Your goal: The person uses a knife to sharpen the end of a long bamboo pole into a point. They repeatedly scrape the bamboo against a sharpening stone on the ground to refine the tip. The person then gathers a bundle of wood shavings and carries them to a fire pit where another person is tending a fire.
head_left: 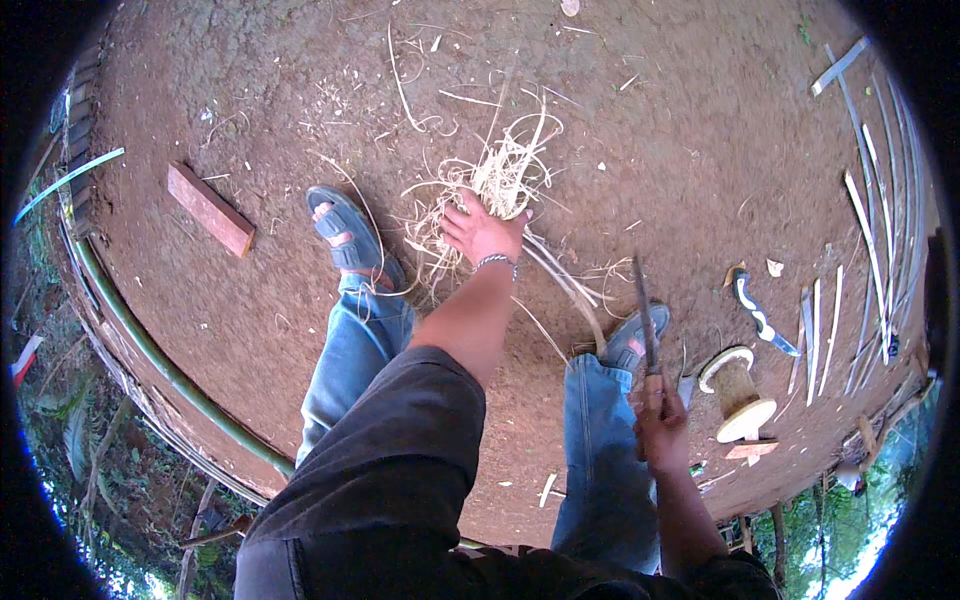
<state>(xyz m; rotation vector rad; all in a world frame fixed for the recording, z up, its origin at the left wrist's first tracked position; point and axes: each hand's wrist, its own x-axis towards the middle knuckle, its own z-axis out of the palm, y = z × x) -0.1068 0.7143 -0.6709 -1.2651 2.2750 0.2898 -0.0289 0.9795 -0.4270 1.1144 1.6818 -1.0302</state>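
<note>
My left hand (484, 230), with a braided band at its wrist, reaches down to the ground between my feet. Its fingers curl around a tangled bunch of pale, curly wood shavings (505, 180), and the thumb lies on the right side. The fingertips are partly hidden in the curls. From beneath that hand, long thin strips (565, 280) run toward my right foot. My right hand (662, 428) is closed round the wooden handle of a long knife (645, 310), beside my right knee. The dark blade points away from me, above my right sandal (636, 335).
A reddish block (211, 209) lies at the left. To the right are a wooden spool (737, 390), a curved-handled tool (757, 312) and several long split strips (868, 210). A green bamboo pole (165, 360) edges the dirt ground at lower left. Loose shavings are scattered about.
</note>
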